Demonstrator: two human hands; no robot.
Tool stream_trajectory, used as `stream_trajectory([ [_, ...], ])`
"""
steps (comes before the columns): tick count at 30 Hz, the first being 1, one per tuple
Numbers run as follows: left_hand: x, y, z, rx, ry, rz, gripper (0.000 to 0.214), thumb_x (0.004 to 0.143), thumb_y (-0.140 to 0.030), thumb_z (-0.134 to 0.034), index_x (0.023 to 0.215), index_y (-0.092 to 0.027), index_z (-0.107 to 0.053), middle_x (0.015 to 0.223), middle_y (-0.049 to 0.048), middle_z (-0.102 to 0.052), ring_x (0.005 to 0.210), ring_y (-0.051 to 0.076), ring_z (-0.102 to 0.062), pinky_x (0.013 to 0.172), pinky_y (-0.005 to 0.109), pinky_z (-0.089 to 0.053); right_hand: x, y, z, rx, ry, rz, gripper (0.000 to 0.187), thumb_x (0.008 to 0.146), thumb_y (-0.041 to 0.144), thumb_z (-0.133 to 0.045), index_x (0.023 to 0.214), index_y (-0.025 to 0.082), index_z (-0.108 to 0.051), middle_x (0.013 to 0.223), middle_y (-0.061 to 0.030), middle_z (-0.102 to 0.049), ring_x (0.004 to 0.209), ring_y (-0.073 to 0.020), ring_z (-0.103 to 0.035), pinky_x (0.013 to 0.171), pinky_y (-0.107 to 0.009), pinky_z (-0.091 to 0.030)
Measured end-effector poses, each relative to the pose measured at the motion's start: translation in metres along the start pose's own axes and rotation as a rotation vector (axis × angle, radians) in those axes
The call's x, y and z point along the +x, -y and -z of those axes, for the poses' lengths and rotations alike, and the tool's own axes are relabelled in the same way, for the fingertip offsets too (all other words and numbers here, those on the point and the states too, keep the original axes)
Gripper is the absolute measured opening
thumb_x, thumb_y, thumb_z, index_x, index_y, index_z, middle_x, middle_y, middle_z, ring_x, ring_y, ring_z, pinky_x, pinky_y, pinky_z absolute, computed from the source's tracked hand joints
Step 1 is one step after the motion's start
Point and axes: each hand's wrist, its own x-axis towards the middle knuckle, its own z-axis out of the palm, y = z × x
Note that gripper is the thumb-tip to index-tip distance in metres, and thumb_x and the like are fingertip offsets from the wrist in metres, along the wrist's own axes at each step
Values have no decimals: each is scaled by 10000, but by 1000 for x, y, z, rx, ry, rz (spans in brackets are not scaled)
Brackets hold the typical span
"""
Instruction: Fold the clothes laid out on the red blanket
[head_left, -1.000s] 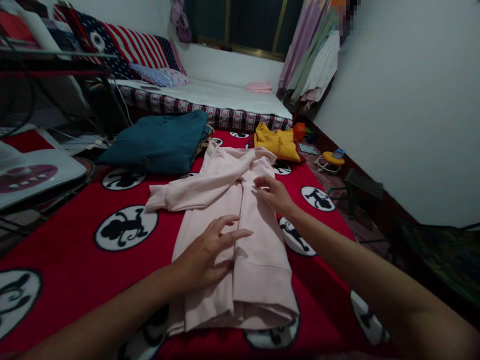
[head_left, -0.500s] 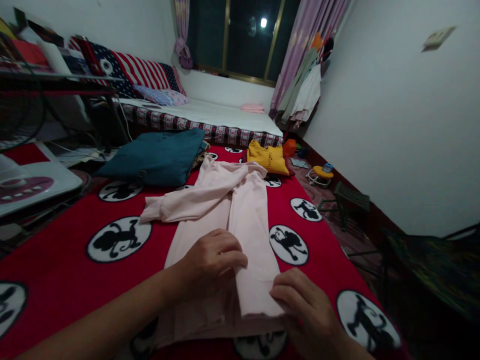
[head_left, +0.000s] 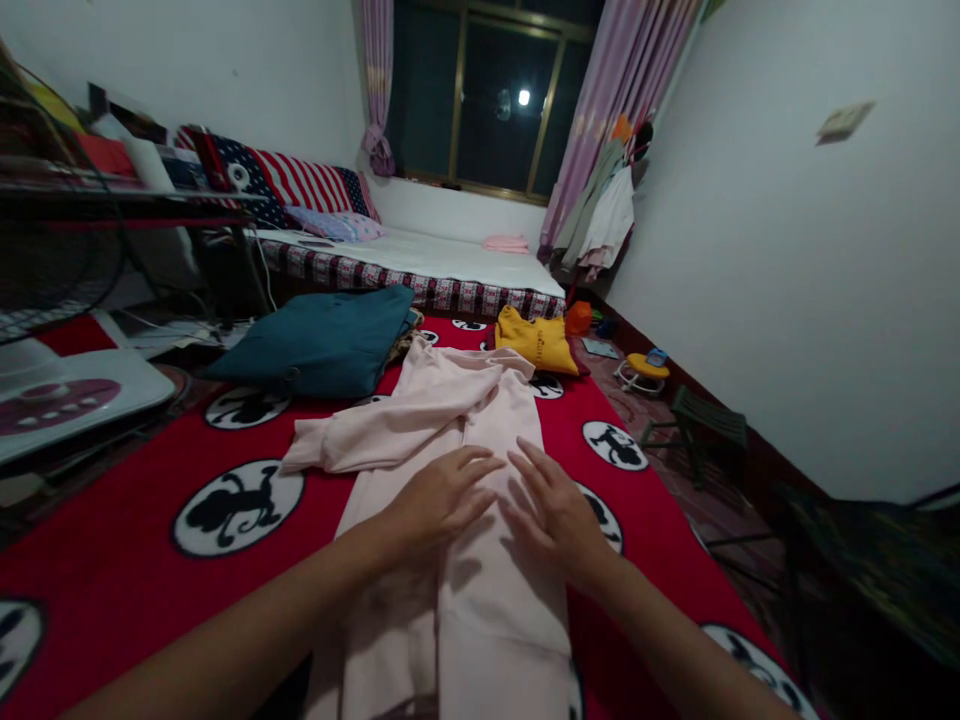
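A pale pink garment (head_left: 465,420) lies lengthwise on a red blanket (head_left: 135,560) printed with black-and-white monkey circles. One sleeve sticks out to the left. My left hand (head_left: 439,500) lies flat on the middle of the garment with its fingers spread. Just to its right, my right hand (head_left: 551,510) also rests flat on the cloth, fingers stretched out. Neither hand holds anything.
A folded teal garment (head_left: 319,340) and a yellow one (head_left: 536,340) lie at the blanket's far end. Behind them is a bed (head_left: 420,260) with pillows. A white device (head_left: 67,385) and a dark rack stand left. Small stools (head_left: 697,425) and clutter sit by the right wall.
Both hands have gone from gripping the garment's near hem to lying flat on its middle with fingers spread. The view has tilted up slightly.
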Motion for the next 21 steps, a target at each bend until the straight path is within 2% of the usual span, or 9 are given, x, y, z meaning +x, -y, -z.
stream_trajectory([
  [1, 2, 8, -7, 82, 10, 24, 454, 905, -351, -484, 1312, -153, -524, 1417, 151, -471, 1307, 276, -430, 1079, 410, -327, 9, -6, -5, -44, 77, 2, 532, 844, 310, -556, 1354, 177, -484, 1447, -152, -438, 1337, -277, -397, 1056, -475, -356],
  [3, 2, 22, -18, 187, 98, 54, 556, 858, -351, -547, 1365, -134, -473, 1493, 180, -358, 1379, 327, -321, 1115, 481, -264, 25, -13, -11, -86, 245, -4, 448, 817, 260, -553, 1260, 199, -585, 1367, -130, -538, 1274, -288, -481, 1069, -524, -326],
  [6, -1, 34, -18, 91, 108, 28, 374, 870, -337, -520, 1182, -164, -633, 1369, 134, -534, 1270, 288, -483, 1048, 405, -382, 48, -13, -18, -22, 220, -78, 284, 838, 208, -498, 1031, 232, -705, 1106, -73, -705, 1035, -227, -647, 1039, -451, -387],
  [8, -1, 44, -4, -37, -33, 55, 279, 873, -318, -503, 1021, -179, -694, 1146, 87, -681, 1073, 225, -621, 918, 312, -477, 61, -11, -30, 70, 84, -91, 293, 856, 240, -498, 1078, 219, -687, 1172, -77, -676, 1068, -205, -630, 996, -366, -440],
  [10, -2, 62, 19, -58, -282, 142, 263, 864, -266, -469, 959, -171, -695, 1006, 68, -712, 954, 192, -651, 848, 279, -498, 69, -10, -46, 105, 12, -50, 359, 860, 263, -512, 1192, 196, -631, 1334, -97, -571, 1211, -212, -539, 1022, -360, -422],
  [13, -13, 100, 63, 205, -572, 356, 323, 815, -189, -426, 1022, -141, -670, 1093, 104, -672, 1054, 224, -603, 940, 330, -449, 70, -10, -70, 44, 21, -3, 393, 865, 236, -508, 1247, 201, -592, 1398, -100, -511, 1307, -239, -439, 1110, -465, -302],
  [15, -26, 126, 89, 395, -532, 595, 390, 804, -253, -461, 1125, -118, -635, 1129, 142, -653, 1078, 271, -590, 946, 372, -435, 68, -10, -78, 24, 11, 5, 388, 872, 228, -498, 1250, 202, -583, 1401, -103, -507, 1322, -246, -417, 1120, -506, -265],
  [18, -44, 156, 109, 460, -364, 926, 591, 742, -518, -567, 1160, -104, -620, 1102, 180, -668, 1041, 336, -610, 818, 364, -471, 66, -12, -78, 56, -15, 19, 346, 881, 238, -498, 1207, 191, -601, 1380, -112, -524, 1300, -241, -441, 1114, -504, -279],
  [21, -52, 171, 109, 365, -277, 992, 573, 664, -620, -596, 935, -126, -702, 915, 147, -715, 904, 325, -649, 663, 303, -454, 66, -13, -76, 107, -51, 19, 313, 867, 230, -516, 1159, 191, -624, 1347, -119, -549, 1267, -243, -469, 1103, -512, -294],
])
